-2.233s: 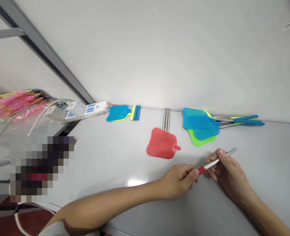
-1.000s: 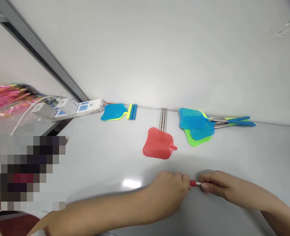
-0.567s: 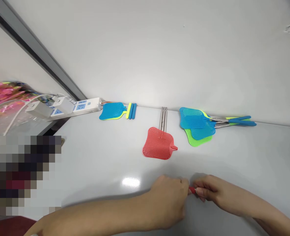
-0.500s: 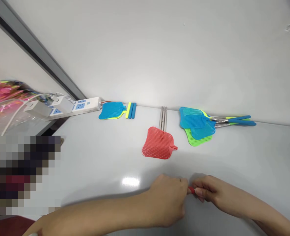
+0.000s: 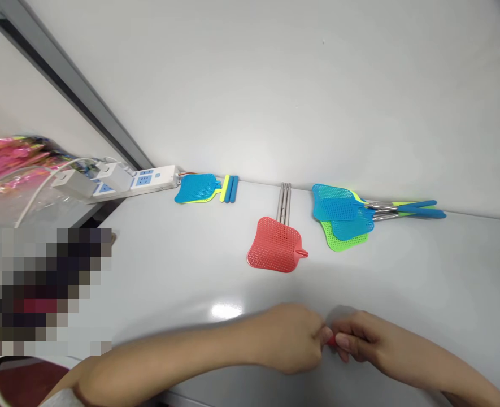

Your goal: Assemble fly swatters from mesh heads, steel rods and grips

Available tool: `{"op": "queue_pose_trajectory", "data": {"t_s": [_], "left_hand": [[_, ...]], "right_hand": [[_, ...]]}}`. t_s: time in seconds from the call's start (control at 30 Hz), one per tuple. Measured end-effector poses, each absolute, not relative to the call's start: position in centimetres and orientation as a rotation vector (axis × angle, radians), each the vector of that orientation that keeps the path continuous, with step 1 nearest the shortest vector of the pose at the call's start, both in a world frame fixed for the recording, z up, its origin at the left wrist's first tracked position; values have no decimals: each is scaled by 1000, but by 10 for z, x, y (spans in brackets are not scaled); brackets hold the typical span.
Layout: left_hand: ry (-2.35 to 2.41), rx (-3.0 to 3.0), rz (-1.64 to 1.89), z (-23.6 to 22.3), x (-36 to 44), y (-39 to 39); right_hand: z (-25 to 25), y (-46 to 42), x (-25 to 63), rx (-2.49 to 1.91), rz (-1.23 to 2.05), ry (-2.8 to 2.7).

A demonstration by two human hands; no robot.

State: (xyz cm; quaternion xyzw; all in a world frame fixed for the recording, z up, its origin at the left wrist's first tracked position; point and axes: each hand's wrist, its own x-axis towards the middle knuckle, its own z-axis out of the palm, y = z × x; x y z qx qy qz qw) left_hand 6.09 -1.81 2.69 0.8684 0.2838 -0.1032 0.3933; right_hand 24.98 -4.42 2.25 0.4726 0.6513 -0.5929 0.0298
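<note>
Low in the view, both my hands are closed and nearly meet over a short red handle (image 5: pixel 331 341), most of which their fingers cover. My left hand (image 5: pixel 294 339) forms a fist, its thumb and finger at the handle's left end. My right hand (image 5: pixel 357 337) pinches the other end. Just beyond them lies a red fly swatter head (image 5: pixel 275 246) with a perforated face and a short neck. Its back edge rests over several thin metal rods (image 5: pixel 284 203).
At right lies a pile of blue and green fly swatters (image 5: pixel 345 212) with metal shafts. Back left are blue and yellow swatter heads (image 5: pixel 196 187) beside blue and yellow handles (image 5: pixel 229 189). A power strip (image 5: pixel 156 180) with plugs and bagged colourful items (image 5: pixel 16 164) are farther left.
My left fist has turned and dropped slightly, its thumb now showing at the red handle. My right hand keeps its pinch, a touch lower. The view has shifted a little.
</note>
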Motion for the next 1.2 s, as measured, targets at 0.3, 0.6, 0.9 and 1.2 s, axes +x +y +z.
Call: {"op": "queue_pose_trajectory", "data": {"t_s": [0.3,0.6,0.9,1.2], "left_hand": [[847,2283,-75,44,51,-6],[1012,2187,13,70,28,16],[855,2005,2,70,29,31],[948,2467,-64,56,40,8]], "right_hand": [[30,-34,267,1455,-1983,1942],[39,-24,274,1566,-2253,1748],[34,-25,273,1597,-2367,1695],[20,-26,272,1637,-2350,1635]]}}
